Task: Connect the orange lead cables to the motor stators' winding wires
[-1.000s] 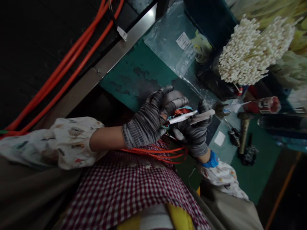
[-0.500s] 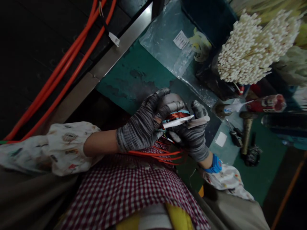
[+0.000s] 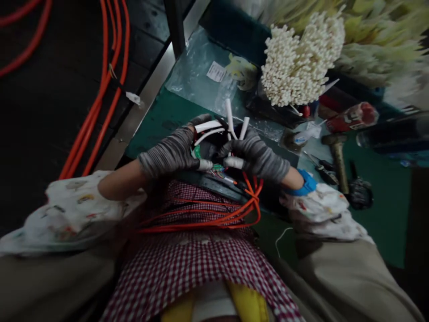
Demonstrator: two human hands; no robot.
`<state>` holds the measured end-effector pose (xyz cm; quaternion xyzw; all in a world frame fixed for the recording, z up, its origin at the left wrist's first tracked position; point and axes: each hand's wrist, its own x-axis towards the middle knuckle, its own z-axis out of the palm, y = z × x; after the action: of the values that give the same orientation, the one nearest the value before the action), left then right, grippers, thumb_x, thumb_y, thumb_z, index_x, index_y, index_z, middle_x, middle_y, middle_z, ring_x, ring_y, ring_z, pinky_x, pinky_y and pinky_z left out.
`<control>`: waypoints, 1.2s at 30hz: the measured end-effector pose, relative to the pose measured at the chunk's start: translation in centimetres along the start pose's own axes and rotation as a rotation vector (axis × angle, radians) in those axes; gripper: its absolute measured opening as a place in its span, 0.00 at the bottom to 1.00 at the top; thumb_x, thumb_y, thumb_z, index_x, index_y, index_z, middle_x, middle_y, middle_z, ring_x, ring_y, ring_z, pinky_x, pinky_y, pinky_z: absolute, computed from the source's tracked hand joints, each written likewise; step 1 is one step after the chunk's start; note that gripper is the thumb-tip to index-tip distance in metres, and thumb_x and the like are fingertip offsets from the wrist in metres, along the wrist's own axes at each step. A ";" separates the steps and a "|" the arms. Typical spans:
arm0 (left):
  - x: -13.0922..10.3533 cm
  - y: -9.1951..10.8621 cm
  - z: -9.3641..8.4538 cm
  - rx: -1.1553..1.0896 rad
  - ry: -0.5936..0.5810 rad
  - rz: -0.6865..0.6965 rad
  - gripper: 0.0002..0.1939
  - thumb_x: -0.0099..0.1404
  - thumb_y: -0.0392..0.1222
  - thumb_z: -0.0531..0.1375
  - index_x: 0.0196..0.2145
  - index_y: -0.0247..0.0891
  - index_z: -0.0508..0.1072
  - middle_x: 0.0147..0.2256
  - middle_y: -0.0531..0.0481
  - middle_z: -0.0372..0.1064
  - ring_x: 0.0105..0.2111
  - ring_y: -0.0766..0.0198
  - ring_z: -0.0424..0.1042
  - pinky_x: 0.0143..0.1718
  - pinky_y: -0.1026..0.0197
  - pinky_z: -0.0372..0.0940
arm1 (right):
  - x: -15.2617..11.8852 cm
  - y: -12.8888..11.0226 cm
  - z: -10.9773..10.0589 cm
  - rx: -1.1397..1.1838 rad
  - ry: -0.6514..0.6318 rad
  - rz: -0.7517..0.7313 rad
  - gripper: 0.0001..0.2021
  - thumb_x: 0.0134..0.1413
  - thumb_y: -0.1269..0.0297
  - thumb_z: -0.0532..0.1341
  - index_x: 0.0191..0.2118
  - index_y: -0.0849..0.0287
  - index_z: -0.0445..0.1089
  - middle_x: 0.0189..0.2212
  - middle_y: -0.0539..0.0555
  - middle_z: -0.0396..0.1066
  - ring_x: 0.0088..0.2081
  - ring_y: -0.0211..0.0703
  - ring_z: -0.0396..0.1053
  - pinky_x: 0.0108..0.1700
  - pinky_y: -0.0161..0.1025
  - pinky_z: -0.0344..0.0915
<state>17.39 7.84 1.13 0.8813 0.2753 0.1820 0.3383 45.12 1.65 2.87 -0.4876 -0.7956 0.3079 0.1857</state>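
Between my hands sits a motor stator, its dark middle facing up. White sleeved wires stand out of it, and a green circuit board with thin coloured wires lies at its near edge. My left hand, in a grey striped glove, is closed round the stator's left side, thumb at the near edge. On the right side my gloved right hand grips the stator, fingers bent in among the white sleeves. Orange cable hangs from the near side and runs across my checked apron.
A clear plastic bag lies on the green bench mat. A bundle of white sleeves stands in a dark box at the back right. To the right are a hammer, a red can and a black tape roll. Orange cables hang at left.
The stator has been turned: copper windings that showed before are now hidden, and the white sleeves point up and away. Both hands have shifted to its sides. The view has swung to the right.
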 end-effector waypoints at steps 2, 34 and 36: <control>-0.2 -0.4 -0.4 0.159 0.132 -0.063 0.65 0.64 0.55 0.81 0.81 0.26 0.49 0.78 0.25 0.57 0.75 0.36 0.65 0.75 0.34 0.69 | 1.6 0.9 -0.5 0.112 -0.102 -0.045 0.13 0.73 0.51 0.66 0.44 0.53 0.84 0.44 0.55 0.82 0.49 0.54 0.76 0.59 0.55 0.76; -2.4 2.4 3.3 0.687 0.530 0.392 0.03 0.78 0.42 0.66 0.47 0.48 0.80 0.38 0.51 0.81 0.41 0.55 0.81 0.45 0.50 0.77 | -2.7 -2.8 4.6 -0.111 0.364 0.209 0.26 0.75 0.37 0.64 0.34 0.54 0.78 0.28 0.53 0.78 0.31 0.43 0.71 0.36 0.41 0.67; -3.0 1.6 3.6 0.732 0.517 0.477 0.08 0.75 0.39 0.69 0.50 0.50 0.80 0.40 0.52 0.81 0.42 0.56 0.81 0.49 0.51 0.78 | -2.9 -2.6 5.0 -0.142 0.361 0.212 0.25 0.76 0.39 0.64 0.34 0.54 0.79 0.28 0.53 0.77 0.31 0.43 0.70 0.38 0.41 0.67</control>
<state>17.43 3.21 -0.66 0.9065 0.1868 0.3580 -0.1229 41.72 -3.31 0.87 -0.6276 -0.7133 0.1767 0.2572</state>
